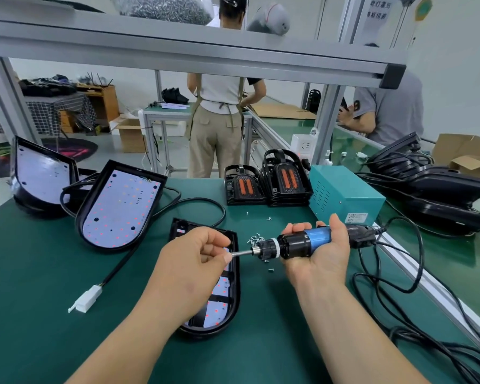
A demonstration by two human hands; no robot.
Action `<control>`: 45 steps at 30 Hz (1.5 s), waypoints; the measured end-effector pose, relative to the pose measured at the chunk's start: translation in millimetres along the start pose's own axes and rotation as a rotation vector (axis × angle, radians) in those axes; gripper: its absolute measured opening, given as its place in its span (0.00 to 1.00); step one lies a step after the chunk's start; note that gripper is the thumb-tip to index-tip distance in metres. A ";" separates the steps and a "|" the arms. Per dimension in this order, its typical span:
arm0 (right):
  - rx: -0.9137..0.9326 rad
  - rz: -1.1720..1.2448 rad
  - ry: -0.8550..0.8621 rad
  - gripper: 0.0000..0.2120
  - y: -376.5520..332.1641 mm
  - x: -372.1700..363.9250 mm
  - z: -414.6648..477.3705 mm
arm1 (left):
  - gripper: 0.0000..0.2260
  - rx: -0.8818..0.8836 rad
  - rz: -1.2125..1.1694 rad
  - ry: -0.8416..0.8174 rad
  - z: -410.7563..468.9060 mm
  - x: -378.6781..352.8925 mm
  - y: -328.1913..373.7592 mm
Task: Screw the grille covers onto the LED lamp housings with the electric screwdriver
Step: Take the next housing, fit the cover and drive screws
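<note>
Electric screwdriver (302, 243) lies sideways in the right hand (323, 254), fingers curled round it; left hand (194, 253) pinches its bit tip above the grille-covered lamp housing (224, 299) near the worktop's (39, 300) front edge.

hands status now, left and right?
Left hand: closed, pinching the tip of the screwdriver bit.
Right hand: closed, holding the electric screwdriver.

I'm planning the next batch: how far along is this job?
Done: a grille cover sits on the nearest housing. In hand: the right hand grips the electric screwdriver; the left hand pinches at its bit, seemingly loading a screw. Left: two open housings lack covers; spare covers wait stacked behind.
</note>
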State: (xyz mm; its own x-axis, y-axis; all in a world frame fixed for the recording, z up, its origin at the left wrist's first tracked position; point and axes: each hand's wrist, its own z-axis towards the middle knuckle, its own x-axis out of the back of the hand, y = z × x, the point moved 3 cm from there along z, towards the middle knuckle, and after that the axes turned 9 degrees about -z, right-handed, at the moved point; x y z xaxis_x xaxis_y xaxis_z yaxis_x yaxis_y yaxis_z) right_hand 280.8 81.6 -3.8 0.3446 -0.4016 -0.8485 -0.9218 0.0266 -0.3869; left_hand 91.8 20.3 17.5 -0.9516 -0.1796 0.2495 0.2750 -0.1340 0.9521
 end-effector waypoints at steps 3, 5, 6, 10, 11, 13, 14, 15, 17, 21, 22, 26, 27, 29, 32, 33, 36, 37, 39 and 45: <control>0.004 0.004 -0.005 0.13 -0.8 -0.8 -0.4 | 0.10 0.031 -0.096 -0.016 0.0 -0.2 -1.7; 0.007 0.008 -0.010 0.13 -0.9 -1.5 -0.4 | 0.10 0.049 -0.138 -0.024 0.4 -0.7 -1.7; 0.010 0.006 -0.015 0.13 -0.8 -1.8 -0.4 | 0.10 0.048 -0.135 -0.024 0.6 -0.8 -1.6; 0.037 -0.023 -0.051 0.13 -2.1 -3.5 -1.3 | 0.10 -0.001 0.002 -0.051 0.9 -0.1 -0.9; 0.042 -0.030 -0.062 0.13 -2.4 -4.4 -1.7 | 0.09 0.000 0.022 -0.072 1.3 0.4 -1.0; 0.047 -0.034 -0.086 0.14 -3.0 -6.1 -2.6 | 0.08 0.050 -0.038 -0.118 2.4 1.3 -2.8; 0.049 -0.034 -0.093 0.15 -3.2 -6.5 -2.9 | 0.07 0.090 -0.106 -0.135 2.8 1.4 -4.0; 0.050 -0.035 -0.098 0.15 -3.1 -6.8 -3.1 | 0.06 0.123 -0.163 -0.145 2.6 1.6 -5.2; 0.052 -0.040 -0.094 0.16 -2.8 -6.4 -3.5 | 0.05 0.147 -0.210 -0.140 2.5 1.4 -7.3; 0.053 -0.035 -0.061 0.17 -2.3 -4.0 -2.9 | 0.05 0.137 -0.231 -0.099 1.4 -0.7 -8.5; 0.053 -0.032 -0.053 0.17 -2.4 -3.7 -2.4 | 0.05 0.132 -0.229 -0.091 1.2 -1.2 -8.1; 0.055 -0.029 -0.030 0.16 -3.1 -3.2 -0.5 | 0.05 0.110 -0.202 -0.083 -0.2 -2.7 -6.3; 0.055 -0.026 -0.031 0.16 -3.0 -3.2 -0.3 | 0.06 0.107 -0.200 -0.081 -0.2 -2.4 -5.7; 0.059 -0.024 -0.027 0.14 -2.7 -2.9 0.0 | 0.07 0.102 -0.189 -0.080 -0.3 -1.8 -4.8; 0.062 -0.023 -0.022 0.14 -1.6 -2.4 0.5 | 0.08 0.067 -0.105 -0.083 -1.4 -1.9 -2.9; 0.062 -0.024 -0.025 0.14 -1.2 -2.4 0.5 | 0.09 0.047 -0.067 -0.084 -1.9 -2.8 -1.8; 0.052 -0.034 -0.037 0.13 1.2 -2.0 -0.1 | 0.10 -0.015 0.044 -0.091 -3.6 -5.7 0.4; 0.048 -0.033 -0.043 0.13 2.0 -1.4 -0.4 | 0.10 -0.033 0.069 -0.093 -4.7 -6.2 1.4; 0.046 -0.033 -0.056 0.13 3.3 -1.3 -0.9 | 0.08 -0.045 0.121 -0.121 -7.6 -6.6 5.2; 0.076 -0.059 -0.044 0.13 0.6 -3.9 -3.0 | 0.25 -0.084 0.246 0.104 12.1 45.5 13.0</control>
State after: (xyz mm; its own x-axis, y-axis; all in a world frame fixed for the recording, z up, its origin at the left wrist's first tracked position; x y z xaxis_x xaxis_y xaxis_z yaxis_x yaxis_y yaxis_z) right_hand 278.4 80.4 0.4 0.4069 -0.3642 -0.8377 -0.8839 0.0744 -0.4617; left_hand 50.4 22.1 43.4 -0.8369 -0.3150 0.4476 0.5104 -0.1539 0.8460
